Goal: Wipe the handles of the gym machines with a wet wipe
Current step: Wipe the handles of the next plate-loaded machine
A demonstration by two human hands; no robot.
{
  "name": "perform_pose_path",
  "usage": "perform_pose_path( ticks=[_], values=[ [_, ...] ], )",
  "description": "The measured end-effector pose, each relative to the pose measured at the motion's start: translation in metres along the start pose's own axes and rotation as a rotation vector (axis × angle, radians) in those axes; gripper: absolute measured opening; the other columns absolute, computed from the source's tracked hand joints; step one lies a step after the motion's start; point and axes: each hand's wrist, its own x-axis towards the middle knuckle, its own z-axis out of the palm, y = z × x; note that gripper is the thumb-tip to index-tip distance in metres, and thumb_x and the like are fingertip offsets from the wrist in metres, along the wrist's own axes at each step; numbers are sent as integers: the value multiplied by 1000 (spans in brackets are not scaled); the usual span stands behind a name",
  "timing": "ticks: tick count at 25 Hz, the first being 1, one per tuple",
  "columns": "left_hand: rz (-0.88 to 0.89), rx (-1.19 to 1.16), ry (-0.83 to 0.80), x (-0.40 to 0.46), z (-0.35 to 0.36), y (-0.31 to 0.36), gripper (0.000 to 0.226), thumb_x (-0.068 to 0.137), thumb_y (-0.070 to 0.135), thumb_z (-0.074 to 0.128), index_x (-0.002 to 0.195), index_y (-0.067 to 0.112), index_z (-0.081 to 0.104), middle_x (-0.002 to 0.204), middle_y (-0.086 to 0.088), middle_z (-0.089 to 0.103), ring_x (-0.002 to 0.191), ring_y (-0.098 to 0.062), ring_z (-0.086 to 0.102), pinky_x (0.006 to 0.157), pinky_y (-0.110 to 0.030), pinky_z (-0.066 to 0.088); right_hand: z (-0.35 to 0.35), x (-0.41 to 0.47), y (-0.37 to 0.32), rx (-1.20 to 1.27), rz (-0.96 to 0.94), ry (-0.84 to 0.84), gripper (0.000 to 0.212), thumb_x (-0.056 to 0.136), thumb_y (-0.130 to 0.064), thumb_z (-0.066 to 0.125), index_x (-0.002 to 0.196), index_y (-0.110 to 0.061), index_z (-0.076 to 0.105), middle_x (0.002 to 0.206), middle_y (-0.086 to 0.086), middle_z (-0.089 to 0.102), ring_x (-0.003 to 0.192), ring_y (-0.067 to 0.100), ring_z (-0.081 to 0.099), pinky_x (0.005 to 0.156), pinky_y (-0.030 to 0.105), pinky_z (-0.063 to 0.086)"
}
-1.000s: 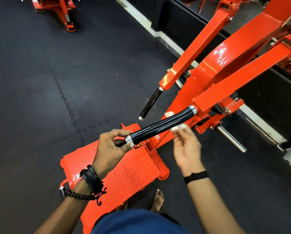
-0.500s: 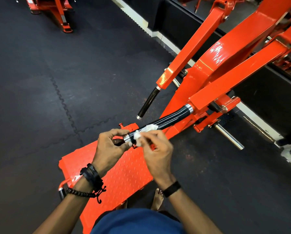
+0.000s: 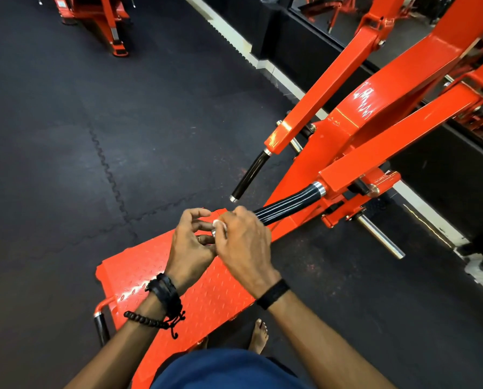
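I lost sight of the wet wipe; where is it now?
In the head view, the wet wipe is pinched in the right hand at the free end of the nearer black handle, beside the left hand.

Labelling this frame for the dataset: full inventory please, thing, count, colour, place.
near handle: 1, black with chrome collar, centre, on the nearer orange arm, its free end under the hands
far handle: 1, black, glossy, above and left of the near handle, untouched
wet wipe: 1, white, mostly hidden, at the near handle's tip
machine frame: 1, orange, right half
footplate: 1, orange tread plate, bottom centre
chrome peg: 1, silver, right of centre
second machine: 1, orange, top left
floor mats: black, interlocking, left side
bare foot: 1, bottom centre
left hand: 1, fingers curled at the handle tip, wristbands
right hand: 1, grips the wipe round the handle end, black band
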Motion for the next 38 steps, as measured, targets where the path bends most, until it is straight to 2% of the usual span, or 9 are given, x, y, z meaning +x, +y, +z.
perform_pose_path(
  ticks=[5,9,12,17,20,24,26,32,38],
  values=[
    [-6,24,-11,-2,1,-7,68,71,-21,71,110,27,44,93,-4,65,66,-13,66,64,-41,52,-30,41,48,-227,167,-105,22,87,-31,59,82,-14,72,85,8,69,88,31,64,63,34,47],
    [5,28,-26,-2,3,-10,64,74,-20,68,112,25,43,92,-7,61,57,-7,58,54,-32,45,-9,23,-2,-204,-10,-198,12,71,-23,74,68,-13,67,71,8,65,71,30,66,53,32,49],
    [3,41,-39,0,2,-11,65,73,-20,69,112,26,43,93,-5,61,59,-8,61,54,-30,47,-13,27,12,-127,-51,-253,19,86,-32,63,83,-15,71,85,6,68,86,29,64,64,35,49],
    [-19,164,-68,16,3,-24,61,76,-19,66,119,19,45,96,-4,60,69,-18,64,57,-29,50,-44,54,109,-247,184,-64,27,93,-35,56,89,-14,73,90,11,68,89,34,62,71,40,49],
    [-24,379,-138,37,10,-45,58,77,-14,64,124,16,50,97,1,57,74,-20,64,60,-27,49,-52,55,155,-5,384,83,16,89,-28,63,85,-15,71,87,8,68,84,30,63,73,42,51],
    [43,684,-258,68,33,-78,47,75,-13,56,116,8,65,108,-10,61,102,-29,59,86,-36,49,-42,34,180,207,459,105,9,87,-22,67,82,-17,72,81,2,68,76,21,63,72,44,52],
    [22,758,-317,82,45,-93,41,74,-15,50,104,5,70,96,-11,61,94,-29,56,78,-33,44,-32,24,183,243,465,61,7,87,-20,68,83,-17,73,81,1,68,75,18,62,72,41,52],
    [-129,814,-391,121,69,-146,37,76,-8,47,105,9,61,104,-14,59,95,-32,61,75,-29,42,-3,15,182,407,503,-36,7,88,-20,69,81,-20,71,79,-4,66,73,9,59,68,25,46],
    [-202,723,-514,134,93,-156,48,78,1,71,123,13,57,110,-4,59,104,-24,59,85,-28,44,3,3,187,492,596,-83,8,90,-18,67,83,-16,70,82,-6,66,73,1,58,67,14,43]
  ],
)
